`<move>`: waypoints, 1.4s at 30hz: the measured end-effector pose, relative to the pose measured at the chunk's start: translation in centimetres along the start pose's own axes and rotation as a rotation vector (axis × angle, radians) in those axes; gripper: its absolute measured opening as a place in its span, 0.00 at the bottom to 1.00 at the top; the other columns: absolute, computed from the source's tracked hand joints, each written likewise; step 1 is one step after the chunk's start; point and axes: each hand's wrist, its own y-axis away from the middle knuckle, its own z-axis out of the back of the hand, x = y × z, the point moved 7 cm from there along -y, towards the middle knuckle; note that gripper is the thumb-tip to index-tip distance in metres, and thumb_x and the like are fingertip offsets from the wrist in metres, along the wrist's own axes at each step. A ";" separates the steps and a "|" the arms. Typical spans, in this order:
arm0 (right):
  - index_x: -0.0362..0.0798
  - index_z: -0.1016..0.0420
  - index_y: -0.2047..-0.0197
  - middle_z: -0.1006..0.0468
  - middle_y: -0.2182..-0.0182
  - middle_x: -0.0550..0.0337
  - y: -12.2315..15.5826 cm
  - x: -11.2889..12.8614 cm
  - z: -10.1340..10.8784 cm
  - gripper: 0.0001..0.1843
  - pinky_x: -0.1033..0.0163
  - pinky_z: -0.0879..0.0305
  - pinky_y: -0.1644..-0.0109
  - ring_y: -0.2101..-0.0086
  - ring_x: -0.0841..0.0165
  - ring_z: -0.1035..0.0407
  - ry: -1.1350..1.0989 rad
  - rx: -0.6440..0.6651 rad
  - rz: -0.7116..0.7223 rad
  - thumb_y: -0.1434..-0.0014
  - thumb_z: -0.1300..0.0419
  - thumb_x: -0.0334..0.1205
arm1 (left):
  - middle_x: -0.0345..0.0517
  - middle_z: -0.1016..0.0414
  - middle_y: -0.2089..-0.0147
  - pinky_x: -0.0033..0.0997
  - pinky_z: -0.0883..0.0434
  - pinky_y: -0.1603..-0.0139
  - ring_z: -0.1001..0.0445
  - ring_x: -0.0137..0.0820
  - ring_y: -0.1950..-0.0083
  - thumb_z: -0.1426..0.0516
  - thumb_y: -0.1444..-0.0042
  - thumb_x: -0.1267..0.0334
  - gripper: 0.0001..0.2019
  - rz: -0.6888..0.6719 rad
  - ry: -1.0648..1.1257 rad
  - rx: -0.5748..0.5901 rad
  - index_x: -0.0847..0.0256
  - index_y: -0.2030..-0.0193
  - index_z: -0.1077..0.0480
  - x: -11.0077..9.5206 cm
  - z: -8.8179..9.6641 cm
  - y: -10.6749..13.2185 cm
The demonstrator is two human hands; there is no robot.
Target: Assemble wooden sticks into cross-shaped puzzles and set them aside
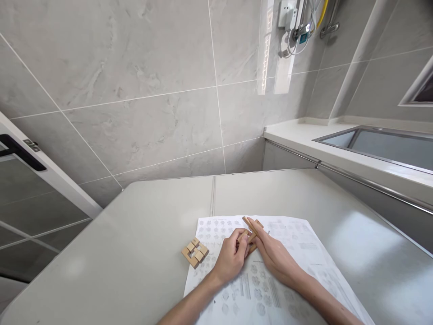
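My left hand [232, 255] is curled with its thumb and fingers closed around small light-brown wooden puzzle pieces [252, 238]. Against the same pieces, from the other side, presses my right hand [272, 250], its fingers fairly straight along a wooden bar. The pieces cross one another between both hands, and fingers hide part of them. To the left, a flat cluster of notched wooden blocks [195, 253] lies over the left edge of a printed paper sheet [284, 280]. The sheet carries rows of small grey diagrams and lies under both hands.
The sheet rests on a pale grey table [145, 234] with a seam across it. Behind stands a grey tiled wall [135, 63]. At right is a white counter [291, 134] with a sink [389, 144]. A door with a black handle [23, 153] is at left.
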 end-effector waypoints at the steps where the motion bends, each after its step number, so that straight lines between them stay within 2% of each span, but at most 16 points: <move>1: 0.64 0.55 0.19 0.21 0.38 0.53 0.0 0.0 0.0 0.34 0.52 0.23 0.46 0.41 0.57 0.24 -0.009 0.014 0.007 0.24 0.56 0.38 | 0.35 0.38 0.74 0.31 0.41 0.68 0.41 0.29 0.73 0.51 0.24 0.45 0.21 -0.004 0.000 0.002 0.60 0.49 0.29 0.0 0.0 0.0; 6: 0.64 0.56 0.18 0.21 0.38 0.54 0.2 -0.3 -0.1 0.33 0.49 0.27 0.40 0.38 0.56 0.27 -0.035 0.043 0.010 0.23 0.56 0.41 | 0.34 0.38 0.74 0.30 0.40 0.69 0.42 0.29 0.73 0.52 0.24 0.45 0.21 -0.001 0.004 0.021 0.60 0.48 0.29 0.0 0.0 0.2; 8: 0.63 0.57 0.18 0.20 0.41 0.53 0.2 -0.3 -0.2 0.33 0.49 0.25 0.43 0.42 0.55 0.24 -0.047 0.045 0.006 0.23 0.56 0.41 | 0.34 0.38 0.74 0.30 0.40 0.69 0.42 0.29 0.73 0.52 0.24 0.45 0.21 0.000 0.005 0.020 0.60 0.47 0.29 0.0 -0.1 0.2; 13: 0.64 0.56 0.18 0.16 0.55 0.55 0.2 0.0 -0.7 0.34 0.54 0.23 0.56 0.61 0.57 0.18 -0.081 0.079 -0.001 0.23 0.54 0.41 | 0.35 0.38 0.73 0.30 0.39 0.67 0.41 0.29 0.72 0.51 0.24 0.45 0.20 0.003 0.031 0.016 0.60 0.49 0.29 -0.1 -0.2 0.2; 18: 0.64 0.53 0.19 0.17 0.60 0.56 0.2 0.0 -0.5 0.33 0.54 0.23 0.58 0.64 0.57 0.19 -0.083 0.048 -0.016 0.24 0.54 0.42 | 0.35 0.37 0.73 0.31 0.39 0.67 0.40 0.29 0.71 0.51 0.24 0.44 0.21 0.013 0.014 0.010 0.60 0.49 0.29 -0.1 -0.2 0.1; 22: 0.65 0.53 0.19 0.16 0.57 0.55 0.1 -0.1 -0.5 0.34 0.52 0.22 0.56 0.61 0.55 0.18 -0.080 0.039 -0.020 0.24 0.54 0.42 | 0.35 0.36 0.73 0.31 0.39 0.67 0.40 0.30 0.72 0.51 0.25 0.44 0.21 0.017 0.024 0.010 0.60 0.49 0.29 -0.3 -0.2 0.2; 30: 0.68 0.50 0.20 0.17 0.45 0.54 0.2 0.0 0.0 0.36 0.51 0.20 0.53 0.52 0.54 0.18 -0.012 -0.027 0.000 0.27 0.51 0.39 | 0.35 0.37 0.73 0.31 0.38 0.66 0.40 0.30 0.72 0.51 0.24 0.45 0.20 -0.003 0.032 0.010 0.60 0.49 0.30 -0.1 -0.3 0.3; 36: 0.68 0.51 0.20 0.16 0.46 0.55 0.2 0.0 -0.1 0.36 0.48 0.20 0.49 0.51 0.53 0.18 -0.034 0.011 -0.007 0.27 0.52 0.37 | 0.35 0.38 0.73 0.31 0.38 0.67 0.40 0.30 0.72 0.51 0.24 0.45 0.19 -0.011 0.051 0.011 0.59 0.50 0.30 -0.2 -0.3 0.2; 42: 0.65 0.55 0.19 0.24 0.35 0.55 0.3 -0.5 -0.4 0.35 0.44 0.27 0.37 0.36 0.53 0.28 -0.028 0.001 0.000 0.25 0.54 0.39 | 0.35 0.37 0.73 0.31 0.37 0.66 0.39 0.29 0.72 0.51 0.24 0.47 0.19 -0.008 0.033 0.013 0.60 0.49 0.30 0.0 -0.3 0.3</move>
